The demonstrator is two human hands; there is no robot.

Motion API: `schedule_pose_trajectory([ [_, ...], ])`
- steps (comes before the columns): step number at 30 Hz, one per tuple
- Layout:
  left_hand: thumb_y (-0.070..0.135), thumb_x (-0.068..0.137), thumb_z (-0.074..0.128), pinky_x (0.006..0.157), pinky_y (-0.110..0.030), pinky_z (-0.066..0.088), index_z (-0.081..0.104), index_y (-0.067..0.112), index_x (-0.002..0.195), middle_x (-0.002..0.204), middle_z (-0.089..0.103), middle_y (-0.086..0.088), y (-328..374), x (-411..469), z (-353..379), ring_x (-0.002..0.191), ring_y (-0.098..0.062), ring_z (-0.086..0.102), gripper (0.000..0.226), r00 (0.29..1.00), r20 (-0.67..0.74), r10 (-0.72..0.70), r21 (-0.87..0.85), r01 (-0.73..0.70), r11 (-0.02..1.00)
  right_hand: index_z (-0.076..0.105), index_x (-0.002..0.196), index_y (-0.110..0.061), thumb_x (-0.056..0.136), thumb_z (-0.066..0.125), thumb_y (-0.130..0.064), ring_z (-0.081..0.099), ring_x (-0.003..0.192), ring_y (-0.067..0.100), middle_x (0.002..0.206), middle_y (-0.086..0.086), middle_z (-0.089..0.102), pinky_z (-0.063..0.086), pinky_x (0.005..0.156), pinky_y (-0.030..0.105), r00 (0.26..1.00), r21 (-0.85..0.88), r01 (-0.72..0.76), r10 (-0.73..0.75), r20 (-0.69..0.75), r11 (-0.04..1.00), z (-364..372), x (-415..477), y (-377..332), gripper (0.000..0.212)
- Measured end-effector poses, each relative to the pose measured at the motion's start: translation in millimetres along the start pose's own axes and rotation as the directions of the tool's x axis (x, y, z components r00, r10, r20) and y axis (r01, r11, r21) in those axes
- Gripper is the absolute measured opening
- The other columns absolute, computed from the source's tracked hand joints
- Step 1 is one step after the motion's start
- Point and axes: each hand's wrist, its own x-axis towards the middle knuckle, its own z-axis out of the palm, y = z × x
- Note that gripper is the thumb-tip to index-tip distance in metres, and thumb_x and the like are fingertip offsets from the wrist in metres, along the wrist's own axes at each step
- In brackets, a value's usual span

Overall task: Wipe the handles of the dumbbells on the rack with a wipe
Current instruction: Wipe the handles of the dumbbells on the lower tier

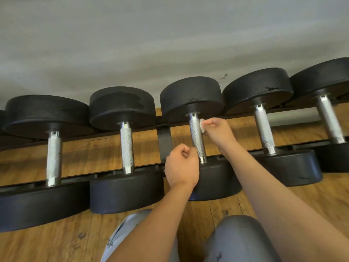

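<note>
Several black dumbbells with knurled steel handles lie side by side on a low black rack (pixel 164 140). My right hand (pixel 217 130) pinches a small white wipe (pixel 202 125) against the right side of the middle dumbbell's handle (pixel 196 135), near its upper end. My left hand (pixel 181 165) hovers as a curled fist just left of that handle's lower end, with nothing visible in it. Most of the wipe is hidden inside my right fingers.
More handles stand to the left (pixel 127 146) (pixel 53 157) and right (pixel 264 127) (pixel 329 120). A grey wall (pixel 170 44) rises behind the rack. Wooden floor (pixel 56 241) lies in front, with my knees (pixel 238 241) close to the rack.
</note>
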Motion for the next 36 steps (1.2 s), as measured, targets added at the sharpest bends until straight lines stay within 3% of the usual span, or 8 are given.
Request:
schedule_pose_trajectory([
  [3,0.022,0.093,0.056,0.062,-0.024,0.045,0.061,0.011,0.075,0.074,0.066,-0.006,-2.0,0.7,-0.5,0.071,-0.019,0.062,0.022,1.0,-0.006,0.004,0.01,-0.004,1.0,0.068,0.08,-0.008,0.092,0.06,-0.013,0.065,0.088,0.019,0.084,0.007,0.068,0.054,0.085,0.035,0.997,-0.167,-0.001,0.015,0.079,0.986,-5.5,-2.2,1.5,0.015],
  [8,0.023,0.093,0.056,0.06,-0.022,0.04,0.061,0.011,0.075,0.074,0.066,-0.006,0.2,-1.6,0.2,0.071,-0.018,0.061,0.023,1.0,0.006,-0.014,-0.003,0.014,1.0,0.07,0.087,-0.012,0.091,0.062,-0.008,0.059,0.086,0.004,0.085,-0.007,0.065,0.044,0.074,0.017,1.0,0.054,0.021,-0.021,-0.015,0.998,-4.3,1.5,-12.8,0.01],
  [12,0.024,0.094,0.057,0.059,-0.02,0.037,0.06,0.013,0.074,0.073,0.065,-0.004,-0.2,-0.7,-1.2,0.068,-0.015,0.06,0.023,1.0,0.006,-0.01,0.016,0.01,1.0,0.069,0.085,-0.011,0.094,0.06,-0.013,0.056,0.082,0.001,0.083,-0.008,0.063,0.04,0.068,0.014,1.0,0.0,-0.002,0.002,0.012,1.0,-0.9,-9.2,-7.3,0.012],
  [16,0.024,0.094,0.056,0.058,-0.02,0.036,0.061,0.01,0.076,0.072,0.065,-0.004,0.5,-0.7,-1.8,0.068,-0.015,0.059,0.023,1.0,0.008,-0.007,0.017,0.007,1.0,0.067,0.079,-0.015,0.09,0.064,-0.005,0.061,0.097,0.012,0.098,0.002,0.068,0.047,0.09,0.028,0.982,-0.096,-0.031,0.048,0.181,0.995,-17.2,-6.8,-13.9,0.015],
  [21,0.024,0.094,0.056,0.057,-0.022,0.037,0.061,0.009,0.076,0.073,0.065,-0.006,1.6,-0.6,-0.7,0.068,-0.017,0.06,0.024,1.0,0.002,0.009,0.027,-0.009,1.0,0.066,0.079,-0.018,0.091,0.062,-0.006,0.061,0.102,0.013,0.102,0.002,0.067,0.044,0.086,0.024,1.0,0.073,-0.017,0.016,0.012,0.997,-4.0,-8.6,-15.7,0.018],
  [26,0.025,0.093,0.055,0.058,-0.024,0.039,0.06,0.011,0.075,0.072,0.065,-0.004,-0.2,0.6,-1.4,0.067,-0.016,0.059,0.024,1.0,0.005,0.011,0.03,-0.011,0.999,0.065,0.082,-0.014,0.092,0.061,-0.008,0.061,0.105,0.014,0.101,-0.004,0.065,0.047,0.102,0.037,0.965,-0.155,-0.088,0.123,0.231,0.984,-18.6,-16.0,-3.0,0.012],
  [31,0.025,0.094,0.056,0.057,-0.022,0.037,0.06,0.011,0.076,0.072,0.065,-0.003,1.1,-0.4,-0.6,0.066,-0.014,0.059,0.024,1.0,0.009,0.011,0.024,-0.011,1.0,0.07,0.084,-0.017,0.091,0.062,-0.007,0.061,0.101,0.012,0.103,0.001,0.069,0.046,0.093,0.027,0.999,0.061,-0.046,0.044,0.03,0.997,-7.2,-9.6,-11.8,0.015],
  [36,0.027,0.094,0.056,0.055,-0.021,0.035,0.058,0.013,0.072,0.067,0.062,0.001,-1.4,0.5,-0.9,0.06,-0.01,0.054,0.025,1.0,-0.001,0.02,0.035,-0.02,0.999,0.066,0.101,-0.006,0.096,0.052,-0.008,0.065,0.095,0.015,0.103,0.007,0.068,0.052,0.081,0.023,0.958,-0.187,-0.166,0.204,0.203,0.968,-12.1,-15.8,2.6,0.014],
])
